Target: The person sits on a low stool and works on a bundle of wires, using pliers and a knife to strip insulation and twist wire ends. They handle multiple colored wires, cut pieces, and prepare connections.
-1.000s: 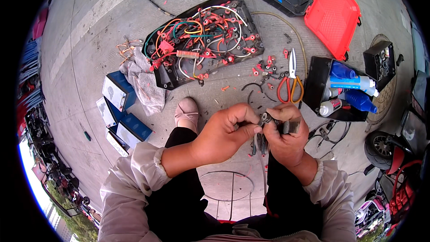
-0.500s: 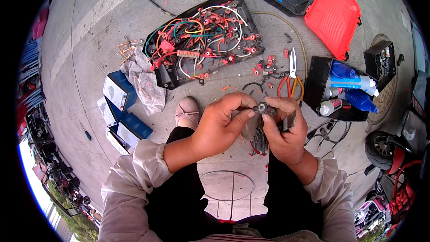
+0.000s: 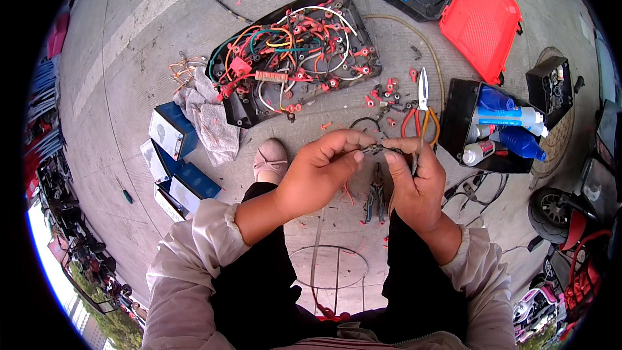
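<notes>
Grey concrete floor (image 3: 149, 32) underneath, left hand (image 3: 317, 175) and right hand (image 3: 418, 194) both pinching a small dark piece (image 3: 374, 149), which could drop if either grip slackens!

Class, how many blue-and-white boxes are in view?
4, left of the shoe: top box, second box below it, then bottom-right box and bottom-left box. Some may be hidden.

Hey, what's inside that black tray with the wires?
Inside the black tray lie tangled wires in white, green and orange, with small red and black pieces among them. They cover much of the bottom, hiding whatever's underneath.
</notes>
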